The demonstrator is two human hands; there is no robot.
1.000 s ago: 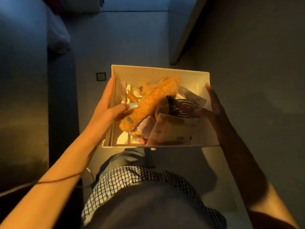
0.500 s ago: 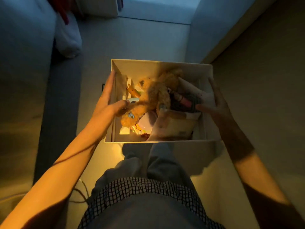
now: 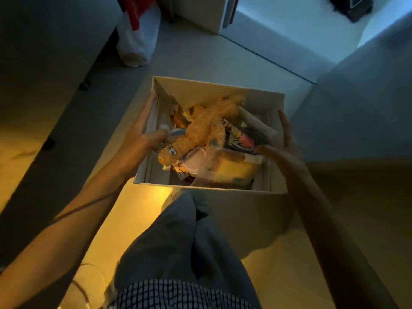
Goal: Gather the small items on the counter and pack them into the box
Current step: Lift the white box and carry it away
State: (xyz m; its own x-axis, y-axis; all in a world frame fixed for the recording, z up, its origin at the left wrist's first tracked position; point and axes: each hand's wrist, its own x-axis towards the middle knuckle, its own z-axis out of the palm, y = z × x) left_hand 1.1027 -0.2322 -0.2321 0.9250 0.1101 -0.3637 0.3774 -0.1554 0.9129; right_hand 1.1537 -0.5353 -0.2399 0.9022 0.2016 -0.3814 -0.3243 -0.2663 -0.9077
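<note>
I carry an open cardboard box [image 3: 211, 89] in front of me above the floor. My left hand [image 3: 142, 139] grips its left wall, thumb hooked inside over the rim. My right hand [image 3: 284, 148] grips the right wall the same way, fingers outside and thumb inside. Inside lie a fuzzy orange plush toy [image 3: 205, 130], a pink-capped item on a black-and-white packet [image 3: 244, 139], a yellow packet [image 3: 234, 169] and several smaller things, partly hidden under the plush.
A white plastic bag [image 3: 136, 41] with something red in it leans by the grey surface at the upper left. A white cabinet [image 3: 200, 12] stands at the back. Grey walls [image 3: 356, 97] close in on the right. My trouser legs [image 3: 178, 241] show below.
The view has swung as I walk with the box: it now sits turned at an angle, more of the room shows behind, and both hands keep their hold.
</note>
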